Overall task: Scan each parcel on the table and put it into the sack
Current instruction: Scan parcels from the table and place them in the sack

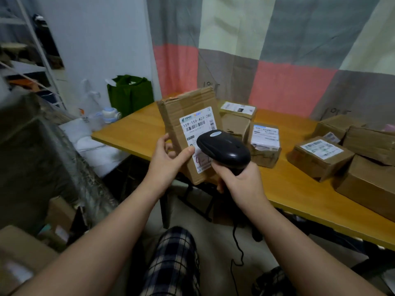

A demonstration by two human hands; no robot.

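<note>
Cardboard parcel (186,110) pinched upright in left grip (168,159), thumb on the label's edge to leave the barcode bare, just above and beyond right grip (239,182) wrapped round black scanner (224,147) aimed at it, lifted off counter (132,129), other parcels (318,154) right of that grip.

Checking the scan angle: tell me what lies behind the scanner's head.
The white label on the held parcel: its barcode shows above the scanner, red handwriting peeks out below it. The label's lower right part is covered.

Scanner (223,148) against held parcel (190,124)
</note>
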